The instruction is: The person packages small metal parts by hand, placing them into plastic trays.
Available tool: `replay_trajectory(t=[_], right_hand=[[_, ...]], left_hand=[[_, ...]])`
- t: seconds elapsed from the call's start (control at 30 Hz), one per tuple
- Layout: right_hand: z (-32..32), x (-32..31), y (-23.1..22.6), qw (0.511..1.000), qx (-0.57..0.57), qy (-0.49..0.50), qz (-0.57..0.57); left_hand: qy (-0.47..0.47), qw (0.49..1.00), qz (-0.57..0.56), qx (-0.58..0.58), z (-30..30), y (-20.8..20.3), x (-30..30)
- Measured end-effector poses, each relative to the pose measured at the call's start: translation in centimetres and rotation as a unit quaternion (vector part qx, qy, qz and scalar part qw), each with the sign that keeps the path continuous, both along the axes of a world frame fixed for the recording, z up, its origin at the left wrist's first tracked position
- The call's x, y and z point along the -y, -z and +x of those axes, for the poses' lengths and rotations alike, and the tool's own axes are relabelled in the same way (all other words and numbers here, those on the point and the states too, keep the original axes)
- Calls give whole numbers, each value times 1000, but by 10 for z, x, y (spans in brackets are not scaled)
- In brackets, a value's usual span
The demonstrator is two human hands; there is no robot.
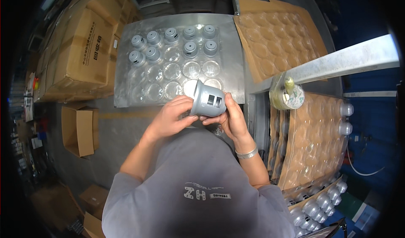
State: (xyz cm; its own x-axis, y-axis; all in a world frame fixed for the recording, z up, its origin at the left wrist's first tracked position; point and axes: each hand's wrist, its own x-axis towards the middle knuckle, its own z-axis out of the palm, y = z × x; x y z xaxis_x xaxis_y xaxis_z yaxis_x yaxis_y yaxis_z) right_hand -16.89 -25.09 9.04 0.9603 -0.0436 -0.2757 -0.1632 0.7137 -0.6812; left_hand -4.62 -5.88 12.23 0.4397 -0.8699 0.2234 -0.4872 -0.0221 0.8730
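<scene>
Between my two hands, in front of my chest, is a grey plastic cup-shaped housing (209, 101) tipped on its side, its flared rim to the left. Two dark rectangular slots show in its wall. My left hand (175, 115) is closed on the rim end. Around the narrower end, my right hand (230, 116) grips with thumb and fingers. Just beyond lies a clear plastic blister tray (172, 71) with round pockets on a metal table (234, 69). Several similar grey housings (152, 37) stand in its far rows.
Large cardboard boxes (80, 44) stand at the left, with an open carton (78, 130) on the floor. At the right are a tray on cardboard (274, 40), a stack of trays (314, 141) and a white metal beam (341, 59) with a tape roll (291, 96) hanging near it.
</scene>
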Motion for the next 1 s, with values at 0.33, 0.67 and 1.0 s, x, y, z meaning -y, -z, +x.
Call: replay_trajectory(t=[0.33, 0.67, 1.0], right_hand=[[-9, -8, -15, 961, 89, 91, -245], [-15, -3, -12, 967, 18, 119, -224], [-20, -2, -19, 956, 13, 115, -269]], left_hand=[[-103, 942, 8, -319, -11, 6, 5], [-57, 995, -4, -77, -4, 8, 7], [-105, 945, 12, -309, -5, -4, 13]])
